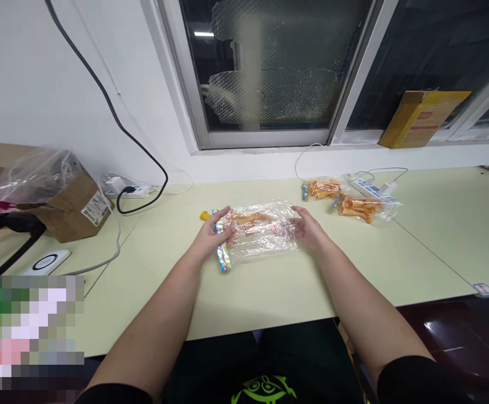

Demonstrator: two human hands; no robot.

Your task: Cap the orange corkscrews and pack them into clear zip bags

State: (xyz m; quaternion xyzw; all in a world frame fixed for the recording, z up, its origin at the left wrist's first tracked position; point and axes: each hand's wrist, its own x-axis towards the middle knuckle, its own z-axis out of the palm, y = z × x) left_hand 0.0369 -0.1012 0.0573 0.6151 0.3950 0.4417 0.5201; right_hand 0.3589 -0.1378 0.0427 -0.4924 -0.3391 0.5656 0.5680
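On the table in front of me lies a clear plastic bag (pixel 265 247) with a shiny coloured strip across its left end. Orange pieces (pixel 252 220) show through the crinkled film; their exact kind is unclear. My left hand (pixel 210 237) grips the bag at the strip, thumb on top. A small yellow-orange end (pixel 205 215) sticks out beside that hand. At the bag's right end is my right hand (pixel 309 229), its fingers curled on the film and partly seen through it. Two similar packs with orange contents, a nearer pack (pixel 356 207) and a farther pack (pixel 322 189), lie to the right.
Against the wall are a power strip (pixel 373 188) on the right and another power strip (pixel 137 191) with a black cable on the left. A cardboard box (pixel 80 207) with plastic stands far left, near a white charging pad (pixel 48 262). A yellow carton (pixel 423 120) leans on the window.
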